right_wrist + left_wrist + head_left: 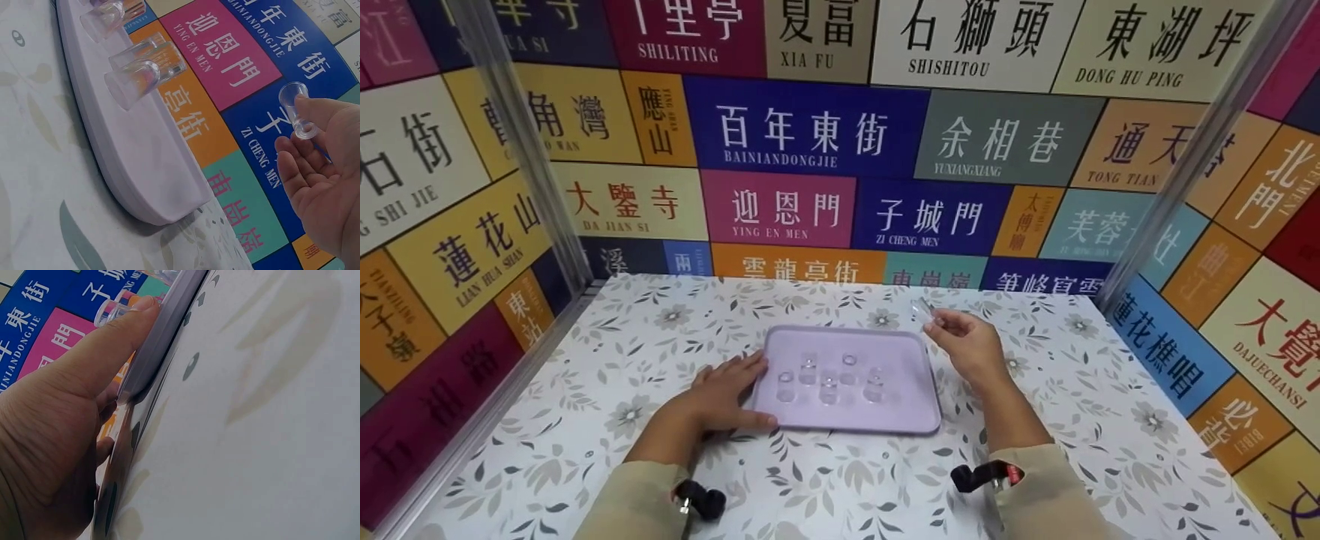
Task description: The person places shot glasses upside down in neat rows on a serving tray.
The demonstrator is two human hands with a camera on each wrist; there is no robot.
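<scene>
A lilac tray [904, 409] with rounded corners lies on the table. Several small clear shot glasses [829, 390] stand on it, some overlapping in the right wrist view. My left hand [718, 397] rests at the tray's left side, fingers extended by the edge; the left wrist view has its thumb [112, 354] lying straight against the rim. Past the tray's far right corner, my right hand [971, 345] is raised. Between thumb and fingertips it pinches another clear shot glass [295, 104], tilted and with a flared end, apart from the tray.
A white cloth with grey leaves and flowers [840, 480] covers the table. Printed panels with place names [810, 127] rise behind and at both sides, with clear corner strips [1170, 180] between them. Black wrist cameras [701, 499] sit on both sleeves.
</scene>
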